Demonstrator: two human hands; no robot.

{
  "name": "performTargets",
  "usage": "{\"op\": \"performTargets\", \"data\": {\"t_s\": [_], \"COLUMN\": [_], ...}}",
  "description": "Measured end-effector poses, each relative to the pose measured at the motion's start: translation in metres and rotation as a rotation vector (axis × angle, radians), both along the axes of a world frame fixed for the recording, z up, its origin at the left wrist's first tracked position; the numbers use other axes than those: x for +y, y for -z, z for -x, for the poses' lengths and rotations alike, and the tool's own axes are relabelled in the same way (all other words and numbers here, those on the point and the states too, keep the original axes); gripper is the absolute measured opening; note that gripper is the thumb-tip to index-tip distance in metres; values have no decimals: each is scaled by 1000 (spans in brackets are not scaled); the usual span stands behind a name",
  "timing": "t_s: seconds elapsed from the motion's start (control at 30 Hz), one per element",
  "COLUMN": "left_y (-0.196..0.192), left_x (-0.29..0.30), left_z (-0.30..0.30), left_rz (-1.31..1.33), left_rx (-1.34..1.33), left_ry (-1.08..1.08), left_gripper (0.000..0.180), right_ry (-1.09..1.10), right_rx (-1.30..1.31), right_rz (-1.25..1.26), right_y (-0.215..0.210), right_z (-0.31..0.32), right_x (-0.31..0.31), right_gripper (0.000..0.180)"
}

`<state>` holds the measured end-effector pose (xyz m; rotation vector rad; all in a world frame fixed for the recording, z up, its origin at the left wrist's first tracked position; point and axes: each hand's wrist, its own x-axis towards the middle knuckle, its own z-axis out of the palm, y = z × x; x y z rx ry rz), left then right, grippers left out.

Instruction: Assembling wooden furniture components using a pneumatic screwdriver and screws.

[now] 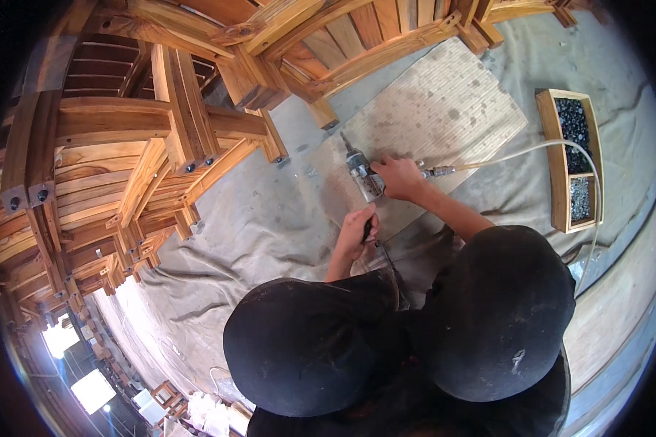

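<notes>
My right hand [403, 177] is wrapped round the handle of an air-powered driver [360, 169], silver and black. The driver lies over a ribbed cardboard sheet [444, 102], with its narrow bit pointing up and left. From the handle's end a metal coupling [439, 172] joins a pale air hose [503, 156]. Closer to me, my left hand [355, 234] is closed round a tool's black handle [368, 230]. A thin dark part of it seems to run down toward my knees; its kind is not clear.
Wooden furniture frames [116, 116] with slats and bolted legs crowd the left and far side. At right, a divided wooden box [556, 164] holds dark and silver small hardware. Wrinkled grey cloth [219, 269] covers the floor. The hose curves past the box.
</notes>
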<state>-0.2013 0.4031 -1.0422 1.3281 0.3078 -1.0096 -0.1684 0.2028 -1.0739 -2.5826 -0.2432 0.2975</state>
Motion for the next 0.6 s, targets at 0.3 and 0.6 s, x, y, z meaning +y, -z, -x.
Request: {"op": "performTargets", "data": {"t_s": [0.3,0.6], "left_y": [14,-3], "left_x": [43,19], "left_z": [-19,-35], "left_rz": [793,493], "left_rx": [254,123], "left_ry": [-365,-424], "left_gripper": [28,35], "right_ry": [15,70], "right_rx": [117,160], "right_rz": [54,10], "right_y": [-15,-5], "right_z": [45,54], "right_x": [28,21], "right_gripper": [54,55]}}
